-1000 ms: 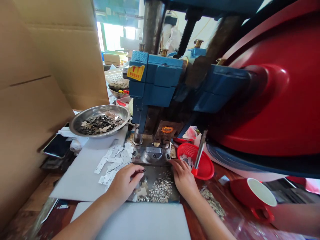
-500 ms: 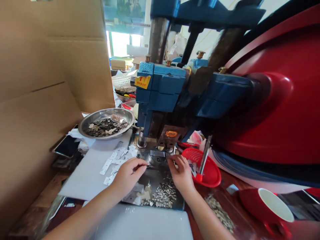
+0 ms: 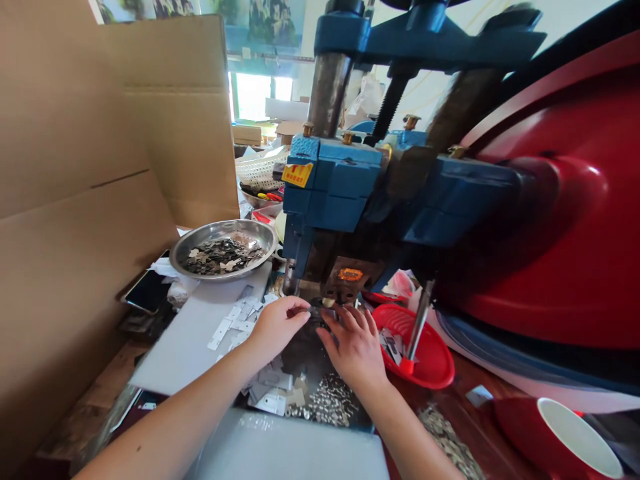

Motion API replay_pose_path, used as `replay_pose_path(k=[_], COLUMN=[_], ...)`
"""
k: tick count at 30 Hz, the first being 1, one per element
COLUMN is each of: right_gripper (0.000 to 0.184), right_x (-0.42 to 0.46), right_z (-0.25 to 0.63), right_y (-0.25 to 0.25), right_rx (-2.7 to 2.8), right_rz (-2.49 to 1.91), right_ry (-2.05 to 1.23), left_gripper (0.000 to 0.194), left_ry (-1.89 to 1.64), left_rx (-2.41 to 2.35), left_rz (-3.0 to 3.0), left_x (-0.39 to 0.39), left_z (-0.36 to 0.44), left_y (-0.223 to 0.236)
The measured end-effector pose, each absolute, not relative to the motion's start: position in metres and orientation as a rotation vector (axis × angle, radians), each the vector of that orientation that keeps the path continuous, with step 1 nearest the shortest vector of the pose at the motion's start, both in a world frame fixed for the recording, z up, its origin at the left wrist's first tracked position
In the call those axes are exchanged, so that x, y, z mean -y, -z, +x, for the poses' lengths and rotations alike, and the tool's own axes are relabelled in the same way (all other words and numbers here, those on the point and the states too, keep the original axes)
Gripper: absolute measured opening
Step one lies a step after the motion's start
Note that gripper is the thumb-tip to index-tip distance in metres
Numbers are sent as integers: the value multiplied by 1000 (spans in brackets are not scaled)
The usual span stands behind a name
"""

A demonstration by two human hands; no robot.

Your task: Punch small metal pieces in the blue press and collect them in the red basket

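Note:
My left hand (image 3: 281, 325) is at the near left of the blue press (image 3: 335, 180), thumb and forefinger pinched together. Whatever is between those fingertips is too small to make out. Beside it my right hand (image 3: 356, 347) reaches under the press head, its fingers stretched forward and the thumb apart. Those fingers cover much of the die area, so what they touch is hidden. Flat metal plates (image 3: 234, 321) lie scattered left of my left hand. Small shiny metal pieces (image 3: 333, 400) are heaped below my hands, next to more plates (image 3: 270, 387).
A steel bowl (image 3: 267, 235) of thin metal parts stands at the left, by a cardboard wall (image 3: 175, 133). To the right are a red plastic basket (image 3: 437, 360) with plates and a metal rod, a red mug (image 3: 525, 433) and the large red wheel (image 3: 575, 253).
My right hand has moved inward and forward under the press head, its pinched fingers now stretched out. My left hand has moved slightly forward, still pinched. The camera view has shifted a little.

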State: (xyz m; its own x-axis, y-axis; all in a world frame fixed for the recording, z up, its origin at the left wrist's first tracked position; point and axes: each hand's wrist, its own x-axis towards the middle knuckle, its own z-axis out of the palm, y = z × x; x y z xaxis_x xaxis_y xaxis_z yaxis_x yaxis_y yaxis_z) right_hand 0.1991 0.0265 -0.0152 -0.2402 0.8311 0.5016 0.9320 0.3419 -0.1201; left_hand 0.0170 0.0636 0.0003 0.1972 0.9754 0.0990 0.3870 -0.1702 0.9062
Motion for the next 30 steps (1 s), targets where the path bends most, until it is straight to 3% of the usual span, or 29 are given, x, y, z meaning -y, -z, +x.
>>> replay_pose_path(k=[5, 10, 25, 30], right_gripper=[35, 28, 24, 29], right_x=[-26, -29, -31, -30], right_z=[206, 208, 200, 213], right_y=[25, 27, 13, 24], right_rx=[2048, 2010, 2127, 1898], right_rz=[-1498, -1474, -1540, -1491], right_ry=[161, 94, 261, -95], left_gripper=[17, 15, 21, 21], left_ry=[-921, -953, -942, -990], left_rx=[-1360, -1399, -1415, -1432], left_rz=[1781, 1837, 1904, 1851], left_x=[-72, -78, -91, -89], left_z=[31, 42, 49, 39], left_y=[-1, 4, 22, 15])
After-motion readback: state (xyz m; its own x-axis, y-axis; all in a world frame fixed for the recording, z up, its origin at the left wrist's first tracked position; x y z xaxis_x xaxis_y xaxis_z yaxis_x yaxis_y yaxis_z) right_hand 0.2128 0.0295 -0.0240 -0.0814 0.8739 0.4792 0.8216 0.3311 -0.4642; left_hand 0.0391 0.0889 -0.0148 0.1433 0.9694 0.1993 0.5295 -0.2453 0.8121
